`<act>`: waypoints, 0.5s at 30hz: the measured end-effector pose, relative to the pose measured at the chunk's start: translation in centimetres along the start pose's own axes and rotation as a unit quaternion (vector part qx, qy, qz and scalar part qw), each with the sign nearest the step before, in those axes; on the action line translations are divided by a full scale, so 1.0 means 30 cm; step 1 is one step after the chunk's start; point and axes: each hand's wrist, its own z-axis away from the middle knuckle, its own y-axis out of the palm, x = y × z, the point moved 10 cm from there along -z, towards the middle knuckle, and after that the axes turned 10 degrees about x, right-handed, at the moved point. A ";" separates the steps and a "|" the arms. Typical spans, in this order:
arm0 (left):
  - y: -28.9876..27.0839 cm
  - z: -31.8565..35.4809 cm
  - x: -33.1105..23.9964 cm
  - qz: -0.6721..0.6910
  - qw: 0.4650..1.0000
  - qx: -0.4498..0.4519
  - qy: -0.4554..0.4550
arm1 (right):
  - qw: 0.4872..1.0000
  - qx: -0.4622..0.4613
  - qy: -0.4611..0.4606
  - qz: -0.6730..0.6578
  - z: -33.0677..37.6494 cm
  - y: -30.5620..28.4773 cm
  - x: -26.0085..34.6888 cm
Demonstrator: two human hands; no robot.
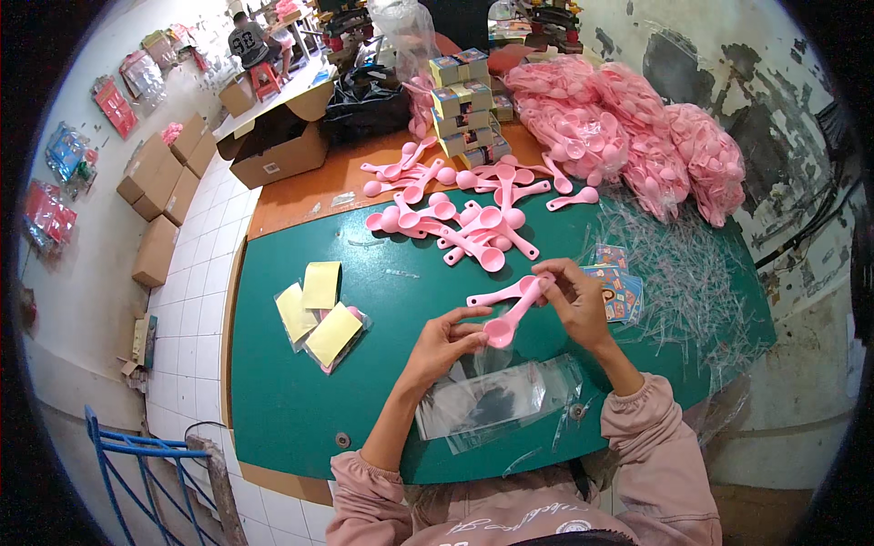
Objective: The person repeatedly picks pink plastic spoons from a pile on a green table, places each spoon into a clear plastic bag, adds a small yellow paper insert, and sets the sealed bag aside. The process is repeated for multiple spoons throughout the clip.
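Observation:
Over the near part of the green table, my right hand [575, 298] pinches two pink measuring spoons [519, 314] crossed over each other. One spoon's bowl points down toward my left hand [444, 344]. My left thumb and forefinger are at that bowl, with a clear plastic bag [481, 362] hanging below them; its mouth is hard to make out. Beneath my hands lies a stack of flat clear bags [487, 400]. Beyond them spreads a loose pile of pink spoons [473, 223]. Small printed cards [622, 293] lie beside my right hand.
Several filled packets with yellow cards [320, 287] lie at left. Clear plastic strips [678, 282] cover the table's right side. Bulging bags of pink spoons [628, 127] and stacked card bundles [462, 105] stand at the back. A cardboard box [278, 164] sits back left; another person [253, 45] sits farther off.

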 end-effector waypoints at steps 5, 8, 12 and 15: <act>0.051 -0.003 -0.004 0.016 0.999 0.025 0.030 | 0.998 0.029 0.042 -0.033 -0.001 0.028 -0.038; 0.064 0.009 0.071 0.018 0.992 0.077 -0.099 | 0.998 -0.032 0.010 -0.052 0.004 -0.006 0.003; 0.058 0.013 0.035 0.009 0.994 0.062 -0.085 | 0.997 -0.071 -0.013 0.011 0.019 -0.032 0.039; 0.013 0.014 0.011 -0.122 0.989 0.015 -0.085 | 0.994 -0.102 -0.038 0.019 0.029 -0.045 0.051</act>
